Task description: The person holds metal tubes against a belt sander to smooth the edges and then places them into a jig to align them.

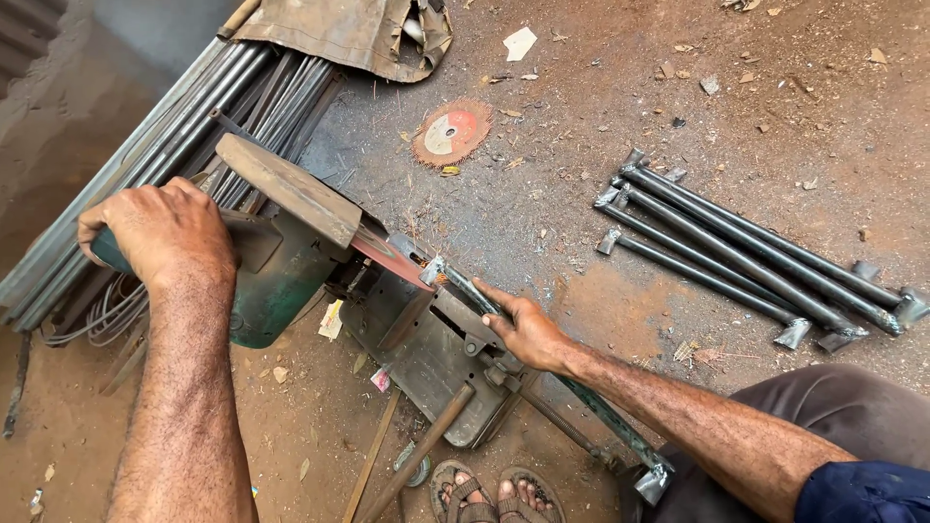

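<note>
The green chop saw (291, 261) is taken as the landmark. Its handle is gripped from above by the left hand (160, 232), fingers wrapped tight around it. The steel tube (465, 291) is held down on the saw's base, just right of the blade, by the right hand (528, 329), fingers pressed flat on it. A few sparks are seen at the blade, so this cut is judged to be in progress. 4 finished tubes (756, 257) lie well to the right of the saw; uncut bars (194, 107) are stacked behind it.
</note>
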